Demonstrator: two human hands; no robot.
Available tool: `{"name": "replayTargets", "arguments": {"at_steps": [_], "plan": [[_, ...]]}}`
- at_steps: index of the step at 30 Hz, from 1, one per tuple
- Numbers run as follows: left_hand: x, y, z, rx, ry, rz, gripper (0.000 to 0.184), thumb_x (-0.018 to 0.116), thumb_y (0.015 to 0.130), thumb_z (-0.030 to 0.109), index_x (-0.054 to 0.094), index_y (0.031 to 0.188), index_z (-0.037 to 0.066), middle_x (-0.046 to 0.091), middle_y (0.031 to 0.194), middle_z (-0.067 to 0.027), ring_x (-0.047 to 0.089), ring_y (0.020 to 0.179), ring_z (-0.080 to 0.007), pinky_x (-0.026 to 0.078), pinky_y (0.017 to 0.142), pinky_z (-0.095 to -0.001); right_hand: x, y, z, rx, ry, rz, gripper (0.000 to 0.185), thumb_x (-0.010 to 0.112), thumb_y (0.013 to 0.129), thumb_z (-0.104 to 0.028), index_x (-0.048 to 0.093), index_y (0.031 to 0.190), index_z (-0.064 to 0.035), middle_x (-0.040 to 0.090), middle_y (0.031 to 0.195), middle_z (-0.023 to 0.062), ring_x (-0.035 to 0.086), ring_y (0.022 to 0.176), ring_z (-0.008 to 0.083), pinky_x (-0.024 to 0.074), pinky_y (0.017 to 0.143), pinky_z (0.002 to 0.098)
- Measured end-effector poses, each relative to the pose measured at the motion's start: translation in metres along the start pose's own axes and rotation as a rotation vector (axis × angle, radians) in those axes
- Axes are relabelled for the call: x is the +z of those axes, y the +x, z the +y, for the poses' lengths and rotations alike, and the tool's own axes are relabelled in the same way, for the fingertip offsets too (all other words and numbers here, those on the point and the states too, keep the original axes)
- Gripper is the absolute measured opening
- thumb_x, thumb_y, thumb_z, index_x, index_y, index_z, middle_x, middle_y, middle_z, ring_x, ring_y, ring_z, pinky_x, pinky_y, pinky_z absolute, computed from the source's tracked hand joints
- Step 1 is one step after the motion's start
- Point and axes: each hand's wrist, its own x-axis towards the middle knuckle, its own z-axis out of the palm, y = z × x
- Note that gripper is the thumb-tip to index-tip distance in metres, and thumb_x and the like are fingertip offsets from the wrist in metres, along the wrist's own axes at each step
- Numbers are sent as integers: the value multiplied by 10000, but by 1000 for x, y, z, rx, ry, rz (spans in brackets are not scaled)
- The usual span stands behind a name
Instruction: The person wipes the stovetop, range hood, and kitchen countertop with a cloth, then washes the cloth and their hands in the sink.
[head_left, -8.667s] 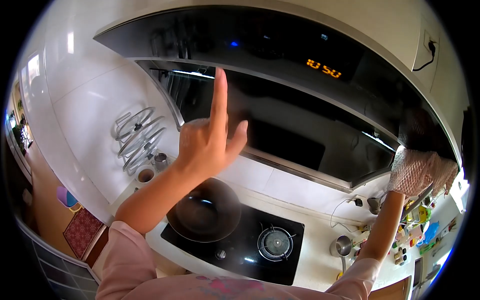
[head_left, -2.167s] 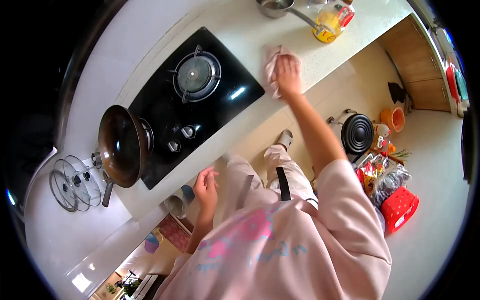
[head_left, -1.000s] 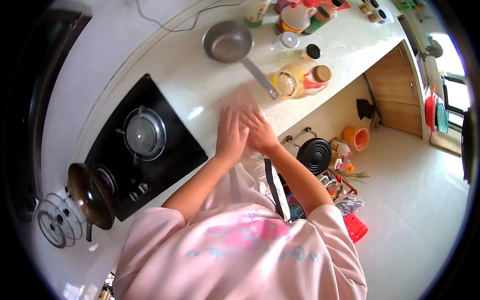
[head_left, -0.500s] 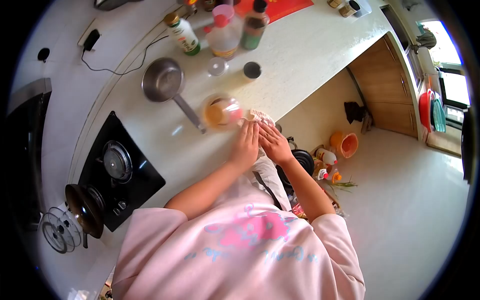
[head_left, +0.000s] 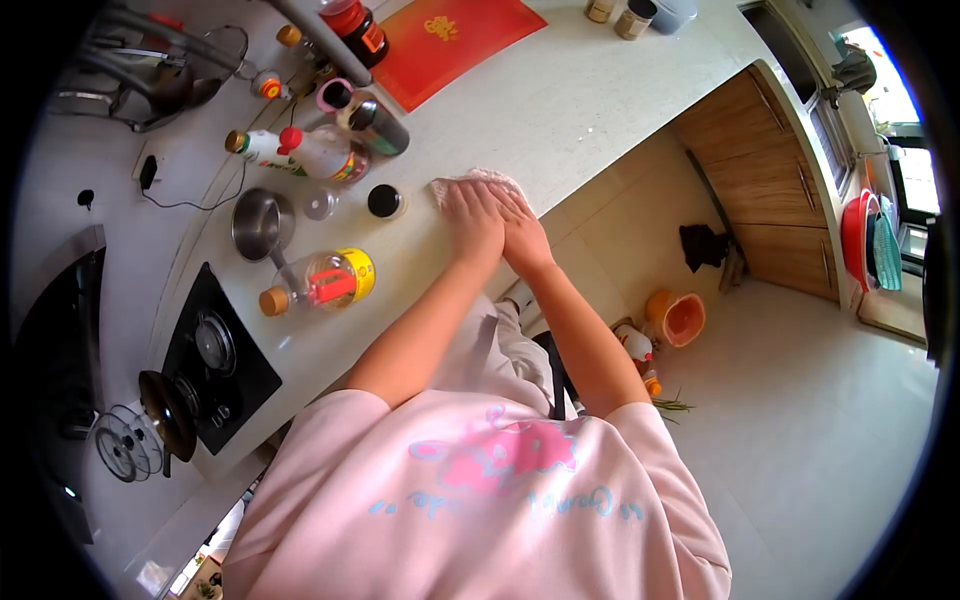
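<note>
Pressing both palms down on a cloth [head_left: 440, 188], head view: my left hand [head_left: 476, 217] and right hand [head_left: 524, 228] flat, fingers long and straight, sides meeting; can't tell how far they overlap. I'm not clenching it, just pinning it against the counter [head_left: 560, 110]. Cloth is pale pink, soft, bumpy weave, edges poking out past my fingertips and left of them. Counter under it: hard, whitish, with a few pale specks ahead and right of my fingers. Its edge runs right beside my right hand.

Nearest obstacle: squat jar with a round black lid [head_left: 384, 201], just left of the cloth, apart from it. Further left, small clear jar [head_left: 320, 203], see-through, round top. Below-left of my grip, clear plastic bottle [head_left: 322, 281], yellow label, red handle, tan cap; it partly covers the handle of the round metal saucepan [head_left: 262, 225]. Up-left, red-capped bottle [head_left: 328, 155] and dark bottle [head_left: 378, 127], crowded together. Beyond my fingertips, flat red sheet [head_left: 445, 40], gold emblem. Far left, glossy black stove [head_left: 240, 385] and dark wok [head_left: 167, 415]. Right of my forearms, lower, orange bucket [head_left: 683, 318] on the floor.
</note>
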Motion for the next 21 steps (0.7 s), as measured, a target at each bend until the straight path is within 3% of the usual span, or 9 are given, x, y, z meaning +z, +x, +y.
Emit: {"name": "replayTargets", "arguments": {"at_steps": [6,7,10,11,12,14,21], "plan": [[18,43,10,14,-230,100,500,425,975,176,424,1447,8,417,1515,-211,276,1470,-407,209,1180,-612,-14,24,36,30,-62,97,503,495,950,-188,488,1446,-105,470,1520,20,394,1429,178,292,1196,354],[20,50,16,-9,-282,99,493,394,993,165,399,1469,39,397,1541,-178,259,1494,-340,177,1207,-568,-18,27,44,23,-67,117,484,486,947,-174,505,1425,-96,479,1513,27,413,1419,195,307,1189,363],[10,82,36,-6,-461,95,502,389,998,161,373,1488,52,377,1565,-138,256,1502,-283,180,1228,-493,-35,38,75,25,-127,121,477,481,942,-158,519,1413,-93,484,1509,33,411,1421,206,310,1187,371],[7,93,43,14,-412,108,517,376,999,146,344,1507,55,356,1583,-100,246,1507,-242,184,1236,-430,-42,42,87,25,-104,128,468,473,938,-147,533,1399,-87,485,1509,42,414,1421,215,315,1184,381],[3,104,49,37,-410,84,548,382,988,137,315,1526,52,330,1595,-109,233,1511,-247,186,1239,-422,-48,45,99,26,-87,126,459,472,940,-150,541,1388,-80,487,1507,50,413,1422,215,316,1182,382],[4,126,62,85,-359,21,601,387,1019,271,252,1544,11,273,1612,-173,221,1513,-291,168,1239,-429,-65,52,119,38,-80,123,453,481,935,-148,550,1377,-72,493,1501,56,424,1416,218,325,1176,385],[-10,198,136,181,-360,-81,633,414,973,225,256,1537,-15,231,1630,-158,180,1524,-298,138,1249,-425,-124,66,201,94,-93,87,451,521,902,-92,577,1348,-47,514,1479,84,440,1409,243,348,1160,417]]}}
